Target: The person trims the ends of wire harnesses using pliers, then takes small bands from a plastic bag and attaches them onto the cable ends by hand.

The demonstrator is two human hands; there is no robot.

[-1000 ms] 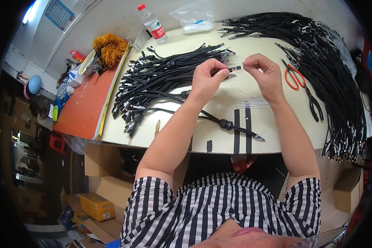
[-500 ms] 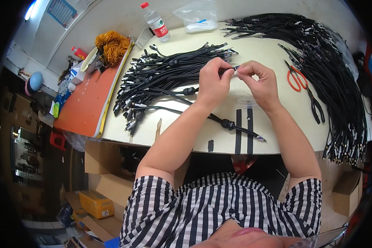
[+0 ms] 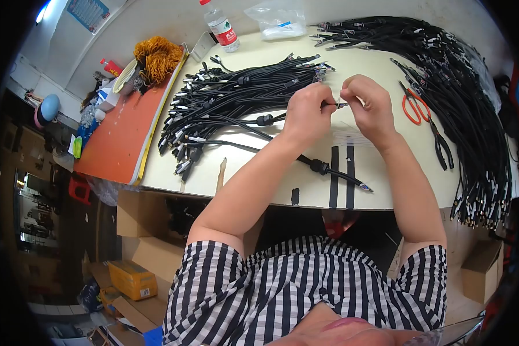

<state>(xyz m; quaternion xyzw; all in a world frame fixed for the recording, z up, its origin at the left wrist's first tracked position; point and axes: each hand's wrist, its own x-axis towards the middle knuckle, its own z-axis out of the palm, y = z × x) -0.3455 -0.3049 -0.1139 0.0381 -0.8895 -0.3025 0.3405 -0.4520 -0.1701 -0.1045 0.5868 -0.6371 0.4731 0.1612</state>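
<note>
My left hand (image 3: 309, 113) is closed on a black cable, whose end (image 3: 341, 105) pokes out between the two hands. Close beside it, my right hand (image 3: 370, 106) has thumb and forefinger pinched together at that end; whatever is between them is too small to name. To the left lies a pile of black cables (image 3: 230, 98) with white-tagged ends. Below my hands one cable with a black joint (image 3: 319, 166) crosses two black tape strips (image 3: 350, 179). Thin clear strips (image 3: 352, 136) lie under my right hand.
Orange-handled scissors (image 3: 415, 106) and black-handled pliers (image 3: 440, 147) lie right of my hands, next to a large cable bundle (image 3: 444, 86). A water bottle (image 3: 222, 29) and a plastic bag (image 3: 279, 23) stand at the back. An orange board (image 3: 118, 141) is at the left.
My hands came together at the cable end, then moved slightly apart. My left hand has turned and shifted right and down. The view has shifted slightly.
</note>
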